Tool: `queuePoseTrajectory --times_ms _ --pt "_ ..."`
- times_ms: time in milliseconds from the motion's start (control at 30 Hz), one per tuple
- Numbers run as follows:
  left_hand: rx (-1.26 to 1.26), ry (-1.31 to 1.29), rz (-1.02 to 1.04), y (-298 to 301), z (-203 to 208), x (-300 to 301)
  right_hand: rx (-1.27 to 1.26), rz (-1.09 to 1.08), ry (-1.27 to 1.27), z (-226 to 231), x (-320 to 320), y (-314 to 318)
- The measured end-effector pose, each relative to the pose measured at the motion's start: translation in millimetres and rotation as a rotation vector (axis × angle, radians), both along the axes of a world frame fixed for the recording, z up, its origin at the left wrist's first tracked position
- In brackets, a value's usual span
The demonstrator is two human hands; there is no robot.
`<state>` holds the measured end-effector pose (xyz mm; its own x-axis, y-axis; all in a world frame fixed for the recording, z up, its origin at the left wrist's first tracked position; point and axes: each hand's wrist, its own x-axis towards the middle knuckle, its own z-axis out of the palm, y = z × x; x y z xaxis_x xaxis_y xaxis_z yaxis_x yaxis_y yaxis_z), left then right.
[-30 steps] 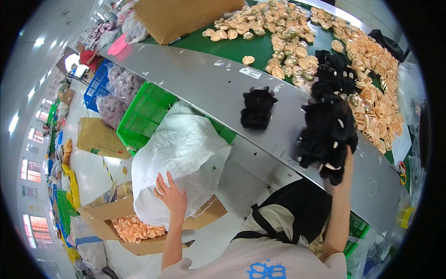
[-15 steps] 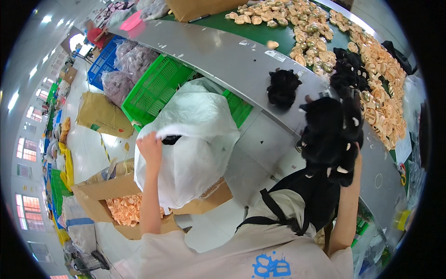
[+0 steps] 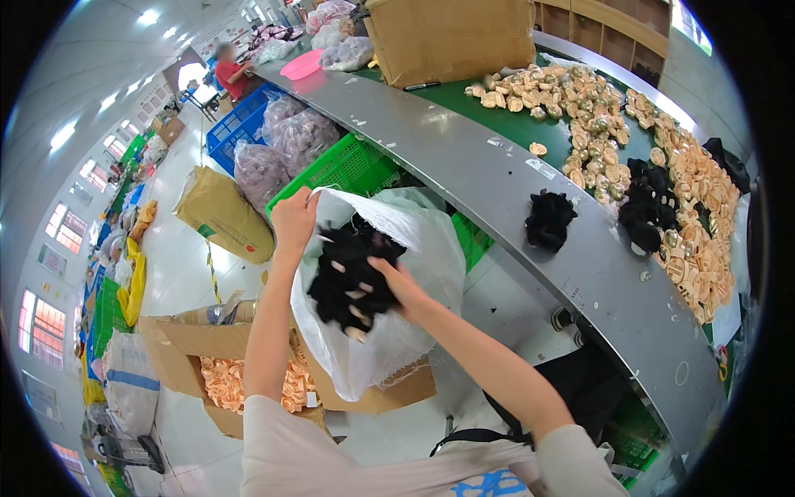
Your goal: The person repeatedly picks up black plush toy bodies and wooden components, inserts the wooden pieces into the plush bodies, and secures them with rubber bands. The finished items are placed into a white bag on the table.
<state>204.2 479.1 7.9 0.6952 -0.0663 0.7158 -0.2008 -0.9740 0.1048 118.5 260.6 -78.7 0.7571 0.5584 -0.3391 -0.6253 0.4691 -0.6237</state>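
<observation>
The left hand [image 3: 295, 219] pinches the rim of the white sack [image 3: 435, 257] and holds it up, which seems to keep its mouth wide open. The right hand [image 3: 404, 290] grips a bunch of black plush toys [image 3: 352, 286] right at that mouth, thumb on the fur; I can't see where all the other fingers go. The bunch looks soft and floppy, so a big grip probably keeps it together. Another black plush toy [image 3: 550, 221] sits on the flat grey metal ledge [image 3: 464, 166], which holds it up
</observation>
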Motion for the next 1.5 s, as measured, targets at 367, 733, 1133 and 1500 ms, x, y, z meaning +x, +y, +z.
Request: queuePoseTrajectory --times_ms 367,733,1133,1500 --pt "-0.138 -0.020 0.113 27.2 -26.7 -15.6 -2.043 -0.452 -1.150 52.7 32.4 -225.2" --pt "-0.205 0.072 0.134 18.4 -19.9 -7.1 -1.449 -0.538 -1.354 28.2 9.0 -224.9" --pt "-0.019 0.335 0.249 14.1 -45.3 -73.4 -1.165 -0.206 -1.598 -27.6 -47.9 -57.1" --pt "-0.608 0.647 0.908 88.9 -239.6 -263.8 -1.134 -0.280 -0.734 -109.0 -148.3 -229.3"
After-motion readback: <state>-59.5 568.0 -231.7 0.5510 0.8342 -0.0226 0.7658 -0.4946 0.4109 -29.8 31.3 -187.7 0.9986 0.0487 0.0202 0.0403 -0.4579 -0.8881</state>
